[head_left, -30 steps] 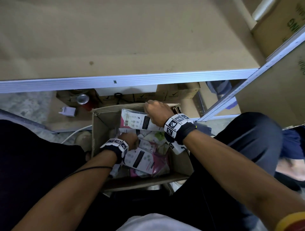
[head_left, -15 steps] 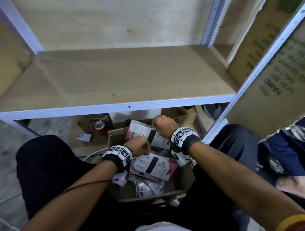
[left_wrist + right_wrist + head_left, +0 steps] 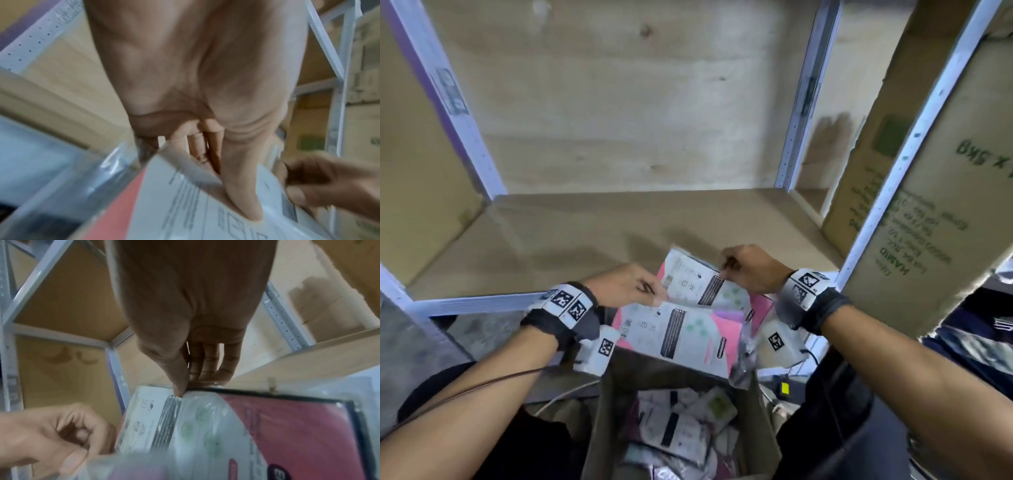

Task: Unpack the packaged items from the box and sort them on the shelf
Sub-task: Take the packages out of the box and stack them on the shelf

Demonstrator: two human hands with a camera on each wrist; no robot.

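My left hand (image 3: 633,291) pinches the upper left corner of a flat pink-and-white package (image 3: 681,334) in clear plastic, thumb on top in the left wrist view (image 3: 244,203). My right hand (image 3: 743,270) pinches the top edge of a second, similar package (image 3: 698,282) lying just behind the first; its thumb tip (image 3: 179,391) presses the plastic wrap. Both packages hang above the open cardboard box (image 3: 616,404), near the front edge of the wooden shelf board (image 3: 571,236). Several more wrapped packages (image 3: 681,425) lie in the box.
White metal uprights (image 3: 801,96) frame the shelf bay, with a wooden back panel behind. A large printed carton (image 3: 928,205) stands at the right behind a slanted white post. The front rail (image 3: 472,303) runs under my left wrist. My dark-trousered legs flank the box.
Both hands have risen out of the box, each with a package, up to the level of the shelf's front edge. The view has tilted up to the shelf bay.
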